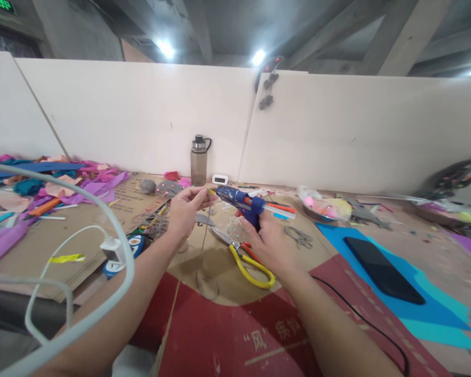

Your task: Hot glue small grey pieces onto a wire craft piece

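My right hand (267,235) is wrapped round the handle of a blue hot glue gun (235,197), with a glue stick jutting from its back end. The gun's nozzle points left, at the fingertips of my left hand (190,208). Those fingers are closed in a pinch on a thin grey cord (202,251), which hangs down to the cardboard. A small yellow bit shows at the fingertips, too small to name. Below the hands lie yellow-handled scissors (255,272), beside something with red handles (249,251). Small grey pliers (299,237) lie right of the gun.
A water bottle (198,162) and a small white digital timer (220,179) stand at the back. Right are a black phone (382,269) on blue sheets and a bowl (317,212) of wrapped bits. Crepe paper (98,188) heaps left; a white cable (127,246) loops over my left arm.
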Demonstrator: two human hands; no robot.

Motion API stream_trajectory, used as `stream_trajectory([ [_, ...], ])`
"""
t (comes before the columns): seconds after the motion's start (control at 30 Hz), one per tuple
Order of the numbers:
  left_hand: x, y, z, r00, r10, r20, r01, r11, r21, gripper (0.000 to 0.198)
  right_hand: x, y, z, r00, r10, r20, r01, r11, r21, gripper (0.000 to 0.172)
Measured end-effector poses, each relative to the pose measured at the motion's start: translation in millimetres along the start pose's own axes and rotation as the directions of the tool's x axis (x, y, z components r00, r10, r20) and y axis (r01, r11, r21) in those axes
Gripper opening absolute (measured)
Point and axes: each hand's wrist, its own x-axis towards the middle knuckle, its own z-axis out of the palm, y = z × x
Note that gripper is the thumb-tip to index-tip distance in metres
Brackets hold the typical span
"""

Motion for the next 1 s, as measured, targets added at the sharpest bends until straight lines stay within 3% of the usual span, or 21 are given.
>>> stream_trajectory([
  [0.33,-1.9,-0.9,1.3,0.998,0.055,-0.005,-0.055,0.998,-0.010,0.022,-1.9,3.5,4.7,0.998,-0.047,-0.034,0.046,0.998,-0.040,0.024],
  [1.0,-3.2,1.6,1.4,0.998,0.063,0.002,-0.063,0.997,-0.040,0.024,-1.6,-0.8,2.3,0.997,-0.008,-0.072,0.006,0.999,-0.034,0.023],
])
